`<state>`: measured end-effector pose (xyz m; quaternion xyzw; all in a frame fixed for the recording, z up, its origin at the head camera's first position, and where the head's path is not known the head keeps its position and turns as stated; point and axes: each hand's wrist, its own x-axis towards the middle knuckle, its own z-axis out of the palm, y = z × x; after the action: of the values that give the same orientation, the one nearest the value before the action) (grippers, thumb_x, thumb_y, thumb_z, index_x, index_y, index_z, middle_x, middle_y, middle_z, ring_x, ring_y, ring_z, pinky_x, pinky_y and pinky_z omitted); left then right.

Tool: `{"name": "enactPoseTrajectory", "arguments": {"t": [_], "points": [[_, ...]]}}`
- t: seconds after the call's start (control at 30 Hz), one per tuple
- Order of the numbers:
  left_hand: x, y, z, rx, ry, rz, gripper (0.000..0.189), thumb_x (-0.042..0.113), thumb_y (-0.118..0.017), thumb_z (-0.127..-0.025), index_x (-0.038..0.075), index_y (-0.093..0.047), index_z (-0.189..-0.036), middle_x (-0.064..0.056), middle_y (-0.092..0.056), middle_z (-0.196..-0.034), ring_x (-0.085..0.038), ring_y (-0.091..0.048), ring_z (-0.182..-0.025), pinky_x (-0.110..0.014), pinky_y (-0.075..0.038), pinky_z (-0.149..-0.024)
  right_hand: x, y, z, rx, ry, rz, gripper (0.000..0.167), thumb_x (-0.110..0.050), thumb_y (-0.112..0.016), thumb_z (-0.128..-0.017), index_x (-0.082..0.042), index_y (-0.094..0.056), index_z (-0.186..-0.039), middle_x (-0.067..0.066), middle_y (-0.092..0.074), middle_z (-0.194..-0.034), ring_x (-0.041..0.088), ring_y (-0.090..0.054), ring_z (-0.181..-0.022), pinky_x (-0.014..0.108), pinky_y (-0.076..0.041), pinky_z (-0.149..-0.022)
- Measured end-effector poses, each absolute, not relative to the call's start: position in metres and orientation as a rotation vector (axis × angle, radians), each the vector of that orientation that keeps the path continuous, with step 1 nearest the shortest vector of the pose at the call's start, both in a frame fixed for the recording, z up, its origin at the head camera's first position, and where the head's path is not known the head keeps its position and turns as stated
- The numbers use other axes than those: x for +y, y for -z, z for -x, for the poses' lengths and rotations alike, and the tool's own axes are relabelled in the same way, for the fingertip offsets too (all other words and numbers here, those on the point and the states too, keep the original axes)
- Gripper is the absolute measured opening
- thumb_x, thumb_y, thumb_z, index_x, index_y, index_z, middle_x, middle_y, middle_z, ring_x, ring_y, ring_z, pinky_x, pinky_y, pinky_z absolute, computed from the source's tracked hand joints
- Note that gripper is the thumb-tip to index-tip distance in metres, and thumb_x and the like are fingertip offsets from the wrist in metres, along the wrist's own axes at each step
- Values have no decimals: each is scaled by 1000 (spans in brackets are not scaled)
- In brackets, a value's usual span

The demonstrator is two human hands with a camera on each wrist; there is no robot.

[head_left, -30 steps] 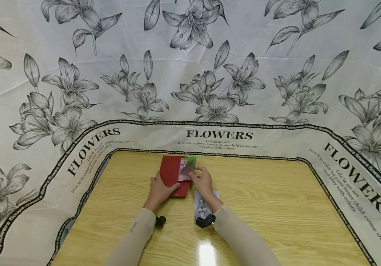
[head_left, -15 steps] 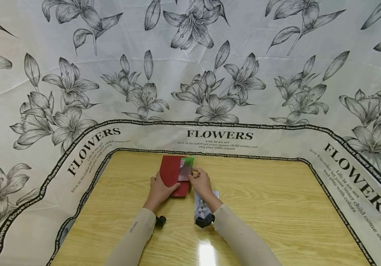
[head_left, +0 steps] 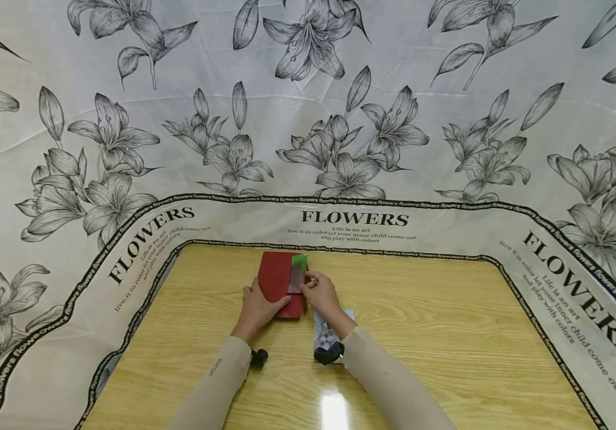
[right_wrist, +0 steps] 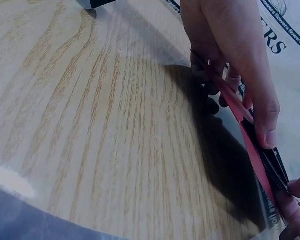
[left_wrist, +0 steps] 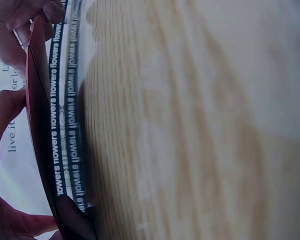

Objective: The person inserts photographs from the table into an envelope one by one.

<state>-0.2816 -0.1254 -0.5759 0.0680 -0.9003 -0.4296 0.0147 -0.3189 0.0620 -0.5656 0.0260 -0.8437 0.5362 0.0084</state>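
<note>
My left hand (head_left: pixel 256 307) grips a red envelope (head_left: pixel 274 273) near the far edge of the table, thumb in front and fingers behind. In the right wrist view the envelope (right_wrist: pixel 255 155) is raised at a slant and casts a shadow. From its right side sticks a picture card (head_left: pixel 297 278), green at the top and greyish below. My right hand (head_left: pixel 321 292) pinches the card's outer edge between thumb and fingers. The card's left part is hidden by the envelope. Below my right hand a second, grey patterned card (head_left: pixel 320 327) lies flat, partly covered by the wrist.
The table (head_left: pixel 437 334) has a yellow wood-grain top. A white cloth (head_left: pixel 359 230) printed with flowers and lettering borders its far edge and sides. Small black cameras sit at the left wrist (head_left: pixel 258 358) and right wrist (head_left: pixel 329 353).
My right hand has moved left, pushing the picture card further into the envelope, so its kitten picture no longer shows. My left hand and the envelope have stayed in place.
</note>
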Motion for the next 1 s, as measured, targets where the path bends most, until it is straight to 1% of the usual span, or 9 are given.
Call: {"name": "enactPoseTrajectory", "arguments": {"t": [0.27,0.53,0.67,0.9,0.93,1.0], "points": [[-125,575,280,-2802,1336,-212,112,52,-84,-91,-1,-21,-168,-33,-40,-142,-44,-58,-118,-61,-53,-100,60,568,321,-2675,-1644,-119,46,-5,-75,-98,6,-65,-141,12,-73,-89,20,-67,-78,30,-52,-67],[-125,575,279,-2785,1355,-196,110,51,-84,-91,-1,-23,-167,-31,-42,-140,-43,-56,-118,-61,-52,-100,56,573,323,-2678,-1638,-161,44,-7,-75,-100,4,-66,-142,10,-72,-90,21,-69,-82,38,-59,-77],[-126,575,280,-2788,1346,-196,110,51,-84,-91,-1,-24,-167,-31,-42,-139,-42,-56,-117,-61,-53,-100,54,574,323,-2680,-1624,-174,44,-7,-75,-100,5,-66,-141,9,-71,-89,21,-68,-80,39,-59,-77],[-126,577,281,-2784,1342,-191,109,52,-85,-90,0,-26,-166,-29,-42,-137,-40,-54,-115,-60,-53,-99,50,576,324,-2704,-1576,-173,42,-8,-74,-101,3,-67,-141,8,-72,-90,19,-67,-79,35,-57,-73],[-126,577,281,-2783,1345,-191,109,52,-85,-90,0,-26,-166,-29,-42,-138,-39,-54,-115,-60,-53,-99,49,576,324,-2713,-1557,-167,42,-9,-74,-100,2,-67,-141,7,-72,-90,18,-67,-79,36,-57,-74],[-127,577,281,-2782,1346,-190,109,52,-85,-90,0,-26,-166,-29,-42,-138,-40,-54,-115,-60,-53,-98,48,576,325,-2735,-1500,-156,42,-11,-75,-100,-1,-69,-141,5,-73,-90,18,-67,-79,40,-57,-82]]}}
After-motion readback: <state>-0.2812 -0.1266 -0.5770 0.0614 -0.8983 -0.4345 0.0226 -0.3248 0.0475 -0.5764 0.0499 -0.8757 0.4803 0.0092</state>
